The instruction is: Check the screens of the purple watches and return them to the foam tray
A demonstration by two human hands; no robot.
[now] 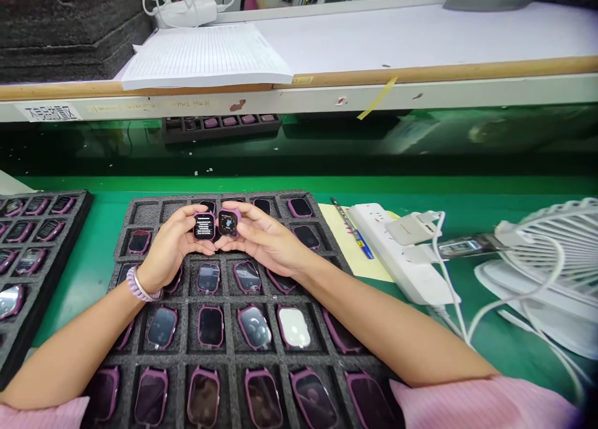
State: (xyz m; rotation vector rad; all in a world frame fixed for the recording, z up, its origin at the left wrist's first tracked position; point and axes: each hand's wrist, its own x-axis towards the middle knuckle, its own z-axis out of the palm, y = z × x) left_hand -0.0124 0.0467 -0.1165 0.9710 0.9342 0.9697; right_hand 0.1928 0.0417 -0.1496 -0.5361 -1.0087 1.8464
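Note:
My left hand [172, 248] grips a pink-framed smartwatch [204, 226] whose lit black screen shows white text. My right hand [266, 239] holds a second pink-framed watch [228, 223] against it, with a small coloured glow on its dark face. Both hands rest above a black foam tray [146, 213] with square cells. Several pink-framed watches [210, 326] lie face up in the cells beneath my forearms. A beaded lilac band [142, 286] circles my left wrist.
Another foam tray of watches [42, 242] lies at the left on the green mat [467, 192]. To the right are a white power strip [397, 248], a pen [352, 230] on yellow paper [357, 248], and a white fan [551, 261] with cables. Papers rest on a shelf [205, 55] beyond.

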